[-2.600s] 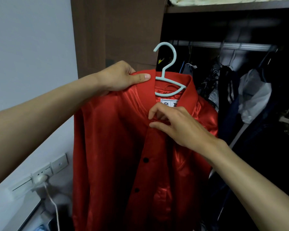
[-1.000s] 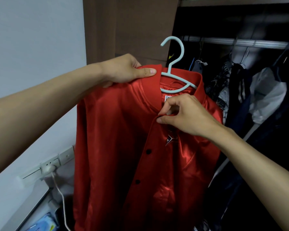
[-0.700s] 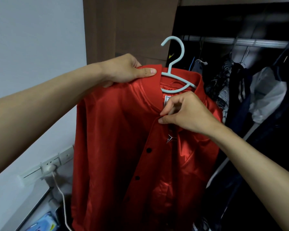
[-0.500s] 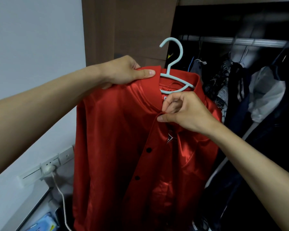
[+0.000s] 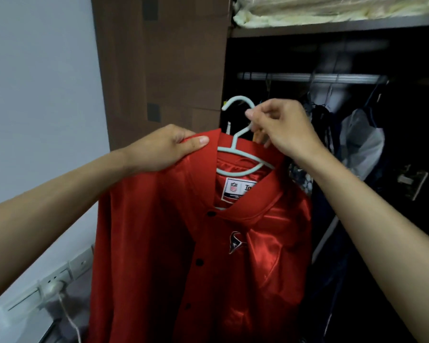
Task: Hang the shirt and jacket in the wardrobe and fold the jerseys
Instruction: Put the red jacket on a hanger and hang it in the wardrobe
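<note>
The right hand (image 5: 280, 129) has left the front of the red jacket (image 5: 174, 256), where its fingertips were pinching the placket just below the collar, and has gone up to the pale blue hanger (image 5: 235, 142). Its thumb and fingers now pinch the hanger's neck just under the hook. Where those fingers were, the white neck label (image 5: 238, 189) and a small chest emblem (image 5: 234, 241) now show (the top snap looks fastened).

A home bedroom is showing; clothes (image 5: 357, 144) are hanging on a wardrobe (image 5: 164, 58) rail (image 5: 307, 77); bedding (image 5: 332, 9) is lying above.
</note>
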`<state>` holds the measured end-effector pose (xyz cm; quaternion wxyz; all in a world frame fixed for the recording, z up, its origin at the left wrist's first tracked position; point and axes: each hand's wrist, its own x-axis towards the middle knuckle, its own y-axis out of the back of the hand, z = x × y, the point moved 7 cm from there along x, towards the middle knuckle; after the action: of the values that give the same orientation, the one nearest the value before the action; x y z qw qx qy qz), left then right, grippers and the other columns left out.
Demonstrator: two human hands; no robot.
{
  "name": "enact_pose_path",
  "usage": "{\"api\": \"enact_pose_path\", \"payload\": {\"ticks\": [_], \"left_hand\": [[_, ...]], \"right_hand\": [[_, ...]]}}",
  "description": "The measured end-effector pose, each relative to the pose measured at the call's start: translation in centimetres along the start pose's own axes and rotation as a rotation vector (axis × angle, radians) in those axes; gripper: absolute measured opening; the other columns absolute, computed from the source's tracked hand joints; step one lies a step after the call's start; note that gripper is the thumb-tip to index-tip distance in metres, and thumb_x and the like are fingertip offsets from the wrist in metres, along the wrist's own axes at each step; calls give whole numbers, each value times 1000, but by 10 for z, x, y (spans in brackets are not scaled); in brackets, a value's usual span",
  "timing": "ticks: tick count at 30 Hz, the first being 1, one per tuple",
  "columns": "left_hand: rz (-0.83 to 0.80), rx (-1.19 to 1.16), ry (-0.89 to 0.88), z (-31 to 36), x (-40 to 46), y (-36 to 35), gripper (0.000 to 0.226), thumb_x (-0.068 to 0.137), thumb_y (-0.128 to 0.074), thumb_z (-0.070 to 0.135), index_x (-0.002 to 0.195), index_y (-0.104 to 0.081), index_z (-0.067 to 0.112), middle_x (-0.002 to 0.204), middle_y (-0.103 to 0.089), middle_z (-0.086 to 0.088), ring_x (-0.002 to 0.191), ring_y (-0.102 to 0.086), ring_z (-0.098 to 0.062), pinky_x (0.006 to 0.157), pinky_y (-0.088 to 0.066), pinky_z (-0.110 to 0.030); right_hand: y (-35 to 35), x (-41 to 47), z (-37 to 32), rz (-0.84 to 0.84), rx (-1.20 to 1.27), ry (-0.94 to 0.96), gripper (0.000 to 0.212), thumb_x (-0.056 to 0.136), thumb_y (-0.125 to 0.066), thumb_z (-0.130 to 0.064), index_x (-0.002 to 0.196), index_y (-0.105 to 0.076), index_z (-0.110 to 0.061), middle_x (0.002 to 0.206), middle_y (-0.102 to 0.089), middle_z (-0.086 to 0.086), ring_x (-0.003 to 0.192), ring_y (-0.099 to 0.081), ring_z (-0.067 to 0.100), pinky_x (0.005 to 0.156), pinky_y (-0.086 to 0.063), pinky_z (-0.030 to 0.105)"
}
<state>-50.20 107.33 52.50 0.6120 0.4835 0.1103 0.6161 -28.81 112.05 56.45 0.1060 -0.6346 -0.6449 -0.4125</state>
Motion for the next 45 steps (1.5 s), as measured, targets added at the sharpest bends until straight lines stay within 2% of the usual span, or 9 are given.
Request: {"api": "enact_pose_path", "payload": {"ticks": [4,10,15,21,25,31,37,43,45], "left_hand": [[31,-44,-30,1,-5,2,41,101,-50,46,100,-77,15,93,-79,0,89,-75,-13,80,-56,-27],[222,232,54,-30,-13,47,44,98,-49,55,98,-78,22,93,-77,0,91,-72,-14,91,-54,-39],[11,147,34,-34,-12,32,43,96,-54,53,76,-72,19,68,-66,11,66,-57,2,73,-47,-28],[-66,-9,-47,-18,-15,-10,38,101,-54,43,87,-77,16,85,-78,3,80,-70,-3,81,-56,-27],[-128,-66,26,-26,-13,-12,36,100,-54,42,87,-80,20,84,-78,5,77,-71,-4,77,-53,-20],[-100,-19,-26,-20,2,-31,25,94,-65,43,117,-70,34,104,-77,7,101,-71,-9,99,-54,-36],[12,8,-175,11,12,-44,16,92,-72,31,107,-75,25,98,-75,16,96,-67,4,97,-52,-32],[77,-70,-191,18,19,-41,16,86,-79,18,102,-76,16,96,-77,9,94,-71,1,96,-55,-33],[83,-55,-188,18,21,-39,16,86,-78,17,102,-76,14,97,-76,8,94,-70,0,96,-55,-33]], "right_hand": [[6,2,-3,-109,38,-17,19,97,-70,-26,99,-68,-7,68,-72,3,45,-59,17,42,-50,28],[17,-2,11,-149,143,-38,24,102,-62,-21,91,-71,-1,76,-71,18,62,-70,19,58,-58,29],[8,-2,7,-133,99,20,21,100,-66,-24,84,-73,-11,65,-71,3,62,-68,14,59,-56,24],[-16,-5,-12,-212,78,102,23,99,-67,-23,85,-73,-5,67,-69,8,59,-69,16,59,-58,26],[-8,-5,-3,-167,84,52,21,100,-66,-25,87,-71,-10,72,-70,11,65,-75,25,66,-62,46],[-17,-13,3,-170,72,21,22,99,-67,-25,88,-72,-6,69,-71,11,64,-76,27,65,-62,46],[-13,-9,-3,-87,95,50,21,100,-65,-24,91,-73,-6,62,-68,6,61,-75,27,57,-60,33],[-9,-11,6,-156,112,42,11,98,-67,-30,101,-70,-20,93,-75,6,81,-75,13,78,-60,36],[-10,-13,16,-311,32,-6,33,88,-79,-31,116,-65,-22,108,-75,5,90,-70,10,84,-56,33]]}}
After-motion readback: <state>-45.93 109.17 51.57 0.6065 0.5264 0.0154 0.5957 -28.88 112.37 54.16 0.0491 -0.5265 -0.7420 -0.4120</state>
